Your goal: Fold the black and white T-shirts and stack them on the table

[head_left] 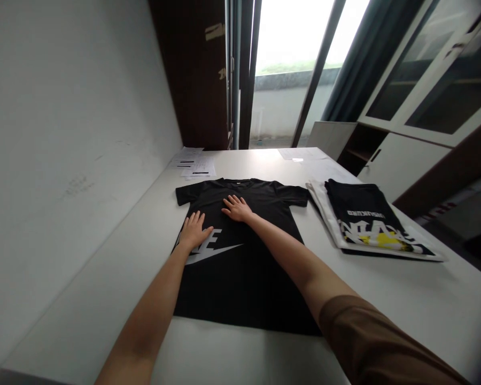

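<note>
A black T-shirt (240,289) lies spread flat on the white table (124,289), its collar toward the far end and its short sleeves out to both sides. Grey lettering and a swoosh mark its front. My left hand (193,231) rests on the left side of the shirt, fingers spread, covering part of the letters. Higher up, near the middle of the chest, my right hand (237,207) lies flat with its fingers apart. Neither hand grips the fabric.
To the right sits a stack of folded shirts (361,198), black and white with a printed design. Papers (194,163) lie at the table's far left, and another sheet (300,154) at the far right. A wall (80,133) borders the left side; white cabinets (409,160) stand beyond the right edge.
</note>
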A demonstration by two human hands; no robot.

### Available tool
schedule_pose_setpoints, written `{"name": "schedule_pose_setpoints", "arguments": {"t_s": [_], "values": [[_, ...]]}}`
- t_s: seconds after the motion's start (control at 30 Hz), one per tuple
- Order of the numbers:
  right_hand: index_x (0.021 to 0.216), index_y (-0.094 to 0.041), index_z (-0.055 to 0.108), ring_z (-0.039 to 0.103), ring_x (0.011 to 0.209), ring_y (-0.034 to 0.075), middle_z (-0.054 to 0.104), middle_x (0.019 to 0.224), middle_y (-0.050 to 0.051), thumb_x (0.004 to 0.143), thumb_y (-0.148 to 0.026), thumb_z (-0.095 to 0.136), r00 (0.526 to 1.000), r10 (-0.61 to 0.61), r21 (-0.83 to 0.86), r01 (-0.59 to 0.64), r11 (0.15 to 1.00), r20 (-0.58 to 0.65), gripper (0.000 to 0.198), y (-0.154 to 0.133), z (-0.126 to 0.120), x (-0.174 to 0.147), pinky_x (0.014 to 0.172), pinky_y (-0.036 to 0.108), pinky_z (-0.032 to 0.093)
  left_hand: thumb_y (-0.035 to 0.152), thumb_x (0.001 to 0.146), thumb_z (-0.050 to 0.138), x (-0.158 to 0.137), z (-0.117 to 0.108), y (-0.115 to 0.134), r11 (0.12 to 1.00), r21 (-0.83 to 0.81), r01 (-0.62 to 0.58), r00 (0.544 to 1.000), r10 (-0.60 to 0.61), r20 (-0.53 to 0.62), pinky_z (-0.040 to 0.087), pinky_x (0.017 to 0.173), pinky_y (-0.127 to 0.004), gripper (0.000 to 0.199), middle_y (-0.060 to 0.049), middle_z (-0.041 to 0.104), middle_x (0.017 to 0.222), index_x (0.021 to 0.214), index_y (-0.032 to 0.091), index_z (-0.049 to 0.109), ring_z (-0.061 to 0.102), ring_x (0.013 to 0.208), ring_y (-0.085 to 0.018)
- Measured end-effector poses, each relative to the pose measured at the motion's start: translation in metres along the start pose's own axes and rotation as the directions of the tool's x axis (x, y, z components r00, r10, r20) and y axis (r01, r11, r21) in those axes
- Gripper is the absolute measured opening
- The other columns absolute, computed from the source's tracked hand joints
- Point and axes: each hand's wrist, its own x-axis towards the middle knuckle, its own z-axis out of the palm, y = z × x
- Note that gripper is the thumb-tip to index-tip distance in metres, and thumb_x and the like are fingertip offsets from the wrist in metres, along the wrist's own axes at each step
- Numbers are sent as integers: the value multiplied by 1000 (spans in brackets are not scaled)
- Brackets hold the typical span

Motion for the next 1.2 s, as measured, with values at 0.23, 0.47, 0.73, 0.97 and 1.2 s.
{"name": "schedule_pose_setpoints", "arguments": {"t_s": [0.23,0.47,0.73,0.97,1.2], "values": [[164,-25,26,9,158,30,13,171,7,98,-74,25,998,70,-9,-70,998,10,81,46,-5,-10,125,53,6,72,97,33,-1,-2,-2,1000,-12,4,1000,-4,3,13,126,-47,83,-10,19,170,161,18,31,14,157,-30],[164,-23,25,9,157,30,13,171,9,99,-72,25,981,193,-31,-193,981,-19,81,100,-15,-30,125,52,7,72,97,33,-2,-7,0,1000,-10,9,1000,-9,18,14,126,-46,83,-9,20,170,161,19,32,15,157,-29],[161,-22,32,15,157,25,22,169,9,102,-68,22,950,296,-61,-303,951,-101,76,164,-25,-68,126,44,13,71,98,33,-1,-1,0,1000,31,5,1000,-5,2,15,126,-46,82,-9,20,170,161,18,32,16,157,-29],[159,-22,38,19,156,27,28,167,9,103,-65,22,943,293,-73,-307,949,-160,72,166,-26,-80,125,47,16,70,97,34,16,-9,20,995,78,57,998,-59,29,18,123,-54,81,-14,24,168,160,19,34,20,155,-36],[155,-22,45,28,153,27,38,163,10,106,-59,27,948,244,-86,-265,960,-203,64,154,-34,-88,123,48,21,63,101,32,74,4,110,969,-2,-246,967,245,67,19,124,-52,73,-12,25,168,159,20,34,19,156,-31]]}}
